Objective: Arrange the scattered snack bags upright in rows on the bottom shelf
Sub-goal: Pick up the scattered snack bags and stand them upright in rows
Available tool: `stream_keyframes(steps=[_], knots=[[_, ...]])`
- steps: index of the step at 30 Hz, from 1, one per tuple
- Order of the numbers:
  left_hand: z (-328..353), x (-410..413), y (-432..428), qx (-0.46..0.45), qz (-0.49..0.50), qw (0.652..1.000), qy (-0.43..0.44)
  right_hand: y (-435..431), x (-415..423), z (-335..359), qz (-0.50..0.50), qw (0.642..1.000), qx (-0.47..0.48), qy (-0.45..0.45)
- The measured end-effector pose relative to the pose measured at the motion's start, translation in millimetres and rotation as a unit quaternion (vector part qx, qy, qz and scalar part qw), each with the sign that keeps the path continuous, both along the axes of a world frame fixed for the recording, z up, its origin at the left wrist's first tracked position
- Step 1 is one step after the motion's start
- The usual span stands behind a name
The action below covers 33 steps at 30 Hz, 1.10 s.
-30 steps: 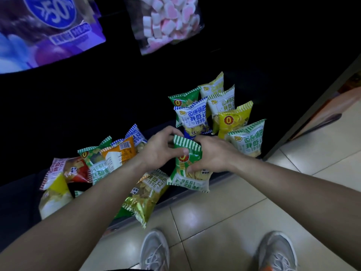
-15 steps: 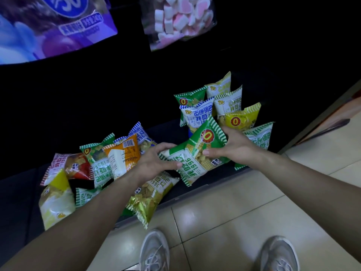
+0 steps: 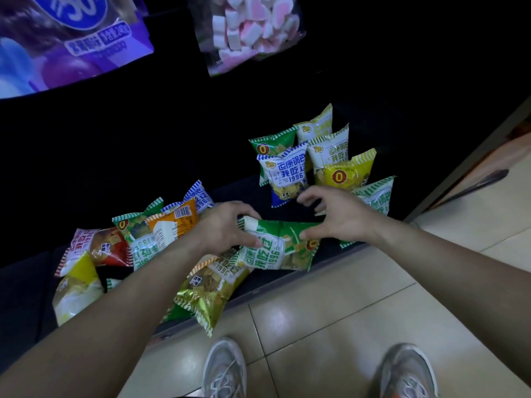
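Crinkly green-and-white foil snack bag (image 3: 277, 248) lies on its side at the front edge of the dark bottom shelf (image 3: 253, 193), between the loose heap of bags (image 3: 138, 242) toward the left end and the upright rows (image 3: 316, 162) toward the right. The left hand (image 3: 227, 225) pinches its left seam; the right hand (image 3: 342, 214) has spread fingers, thumb touching the bag's upper edge. It looks light, puffy, slippery and crushable, so I'd hold the sealed ends, not the belly.
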<state>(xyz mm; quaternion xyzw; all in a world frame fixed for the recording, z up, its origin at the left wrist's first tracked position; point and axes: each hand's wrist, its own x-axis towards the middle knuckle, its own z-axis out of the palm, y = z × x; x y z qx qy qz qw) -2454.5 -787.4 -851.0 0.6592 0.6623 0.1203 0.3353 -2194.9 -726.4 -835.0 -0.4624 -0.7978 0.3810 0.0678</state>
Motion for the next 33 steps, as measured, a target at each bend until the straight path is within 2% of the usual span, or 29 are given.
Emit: stream_keyframes(steps=[3,7,9,12,17,21,26,29,33], knots=[[11,15,10,0.027,-0.055,0.998,0.034,-9,-17,0,0.067,0.991,0.053,-0.107],[18,27,16,0.032,-0.063,0.997,-0.01,-16,-33,-3,0.094,0.981,0.078,-0.15],[16,26,13,0.024,-0.024,0.996,-0.083,-14,-31,-4,0.071,0.987,0.072,-0.128],[12,16,6,0.02,0.056,0.979,-0.193,-6,-19,-11,0.008,0.999,-0.031,-0.027],[6,10,-4,-0.046,0.082,0.971,-0.221,5,-3,-21,-0.069,0.981,-0.155,0.098],[5,14,2,-0.023,0.107,0.97,-0.219,6,0,-22,-0.079,0.97,-0.19,0.131],[5,17,7,-0.002,0.127,0.969,-0.213,6,1,-24,-0.08,0.971,-0.19,0.123],[-4,19,6,0.007,0.138,0.969,-0.206,3,-1,-25,-0.083,0.981,-0.145,0.101],[-21,20,15,0.02,0.162,0.976,-0.145,2,7,-27,-0.103,0.991,-0.072,0.054]])
